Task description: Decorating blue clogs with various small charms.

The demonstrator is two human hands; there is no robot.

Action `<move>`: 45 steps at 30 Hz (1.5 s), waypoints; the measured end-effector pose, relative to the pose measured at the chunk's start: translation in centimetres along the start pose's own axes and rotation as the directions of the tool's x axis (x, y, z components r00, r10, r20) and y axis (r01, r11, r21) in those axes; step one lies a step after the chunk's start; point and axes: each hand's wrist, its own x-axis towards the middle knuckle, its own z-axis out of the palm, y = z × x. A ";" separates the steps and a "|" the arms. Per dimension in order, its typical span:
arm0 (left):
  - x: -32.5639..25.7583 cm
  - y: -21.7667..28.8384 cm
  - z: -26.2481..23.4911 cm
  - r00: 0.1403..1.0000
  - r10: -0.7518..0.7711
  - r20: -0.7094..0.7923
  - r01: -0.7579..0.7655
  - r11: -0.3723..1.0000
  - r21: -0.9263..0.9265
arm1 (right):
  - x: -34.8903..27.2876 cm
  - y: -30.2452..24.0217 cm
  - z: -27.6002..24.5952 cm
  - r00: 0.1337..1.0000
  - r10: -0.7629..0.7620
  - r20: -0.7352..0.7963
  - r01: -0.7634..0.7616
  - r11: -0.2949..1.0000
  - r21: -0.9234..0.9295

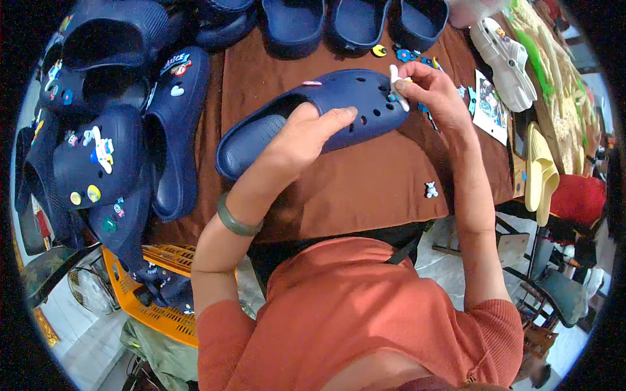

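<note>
A navy blue clog (342, 90) with round holes in its upper lies over the brown cloth, toe to the right. My left hand (306, 135) grips it, fingers inside the opening and thumb on the upper. At the toe, my right hand (432, 92) pinches a white shoe charm (394, 79) with some blue and yellow on it. The charm is against the holes; whether its stud is in one cannot be seen. A small pink charm (312, 83) sits at the upper's far edge. Near the cloth's front edge lies a small bear-shaped charm (431, 189).
Decorated navy clogs (98, 153) are piled at the left; plain ones (293, 29) line the back. Loose charms (407, 56) and a printed card (490, 107) lie at the right, near a white clog (503, 65) and yellow slippers (540, 166). An orange crate (120, 280) stands lower left.
</note>
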 end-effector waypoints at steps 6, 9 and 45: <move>-0.6 -1.8 1.1 0.978 0.209 0.001 -0.203 0.949 0.242 | -0.1 0.5 1.4 1.000 0.013 -0.018 -0.010 0.988 0.157; -0.8 -3.0 1.4 0.972 0.234 -0.033 -0.221 0.948 0.228 | 0.0 0.4 1.3 0.998 0.044 0.036 -0.052 0.967 0.248; -1.2 -3.3 2.0 0.985 0.170 -0.035 -0.132 0.867 0.481 | -0.4 0.3 2.1 0.960 -0.278 0.030 0.278 0.938 -0.209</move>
